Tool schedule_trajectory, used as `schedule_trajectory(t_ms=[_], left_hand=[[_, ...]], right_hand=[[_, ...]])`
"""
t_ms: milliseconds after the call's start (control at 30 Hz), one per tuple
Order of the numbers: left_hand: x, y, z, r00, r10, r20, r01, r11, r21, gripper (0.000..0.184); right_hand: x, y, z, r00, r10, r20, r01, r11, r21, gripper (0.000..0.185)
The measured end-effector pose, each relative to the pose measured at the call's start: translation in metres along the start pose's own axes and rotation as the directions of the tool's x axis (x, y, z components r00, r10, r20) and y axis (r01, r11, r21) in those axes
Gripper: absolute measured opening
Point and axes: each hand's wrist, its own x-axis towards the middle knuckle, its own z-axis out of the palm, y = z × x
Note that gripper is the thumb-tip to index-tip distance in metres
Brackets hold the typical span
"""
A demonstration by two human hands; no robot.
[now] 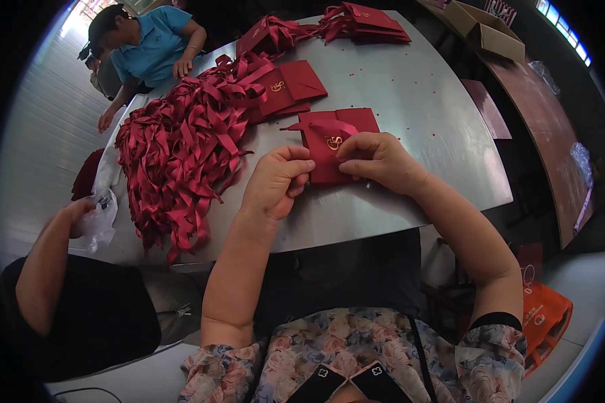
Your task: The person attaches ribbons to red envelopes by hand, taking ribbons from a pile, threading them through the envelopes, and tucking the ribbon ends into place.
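Note:
A dark red paper gift bag (326,171) with a gold emblem lies flat on the metal table in front of me. A loop of red ribbon (329,125) crosses its upper part and passes toward my right hand. My left hand (282,178) is closed in a pinch at the bag's left edge, thumb against forefinger. Over the bag's right side, my right hand (383,161) also pinches with thumb and forefinger. What is between the fingertips of either hand is too small or hidden to make out.
A big heap of red ribbons (181,148) covers the table's left side. More red bags (292,87) lie beyond it, with a stack (366,23) at the far end. A person in a blue shirt (151,47) and another person's arm (44,262) are at the left.

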Motion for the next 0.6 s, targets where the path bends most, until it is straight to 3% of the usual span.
schedule_trajectory(t_ms=[200, 333, 400, 500, 600], left_hand=[[0.009, 0.005, -0.007, 0.985, -0.021, 0.174, 0.023, 1.000, -0.010, 0.014], [0.009, 0.005, -0.009, 0.981, -0.079, 0.180, 0.069, 0.996, 0.063, 0.010], [0.008, 0.004, -0.008, 0.984, -0.066, 0.163, 0.055, 0.996, 0.066, 0.009], [0.008, 0.003, -0.010, 0.986, -0.082, 0.143, 0.078, 0.996, 0.036, 0.009], [0.009, 0.004, -0.014, 0.973, -0.133, 0.188, 0.134, 0.991, 0.008, 0.009]], right_hand=[[0.001, 0.003, -0.001, 0.996, -0.082, 0.034, 0.084, 0.995, -0.055, 0.010], [0.003, 0.005, -0.003, 0.999, 0.033, 0.038, -0.032, 0.999, -0.029, 0.010], [0.004, 0.006, -0.003, 0.988, -0.155, 0.023, 0.157, 0.983, -0.098, 0.007], [0.002, -0.001, -0.006, 0.999, -0.042, 0.031, 0.042, 0.999, 0.024, 0.008], [0.004, 0.001, -0.007, 0.999, -0.002, 0.039, 0.002, 1.000, 0.006, 0.008]])
